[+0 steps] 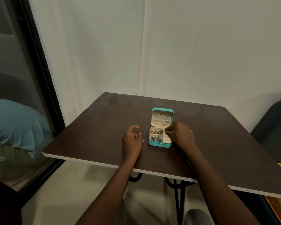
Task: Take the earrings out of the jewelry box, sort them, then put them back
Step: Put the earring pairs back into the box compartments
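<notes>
Dark square table runs wide, bare surface all around, near edge under both forearms. Teal jewelry box sits mid-table, lid tipped up, well clear of every edge. Left hand rests just left of the box, fingers loosely curled, holding nothing. Right hand is over the box's right side, fingertips pinching a small gold earring. Other earrings lie in the left compartments.

The scene is dim and evenly lit, with a cool grey cast on the pale plaster wall. The dark brown matte counter carries a faint sheen toward its far edge. Wide-angle bending curves the black window frame. Fine detail looks soft and slightly grainy.
</notes>
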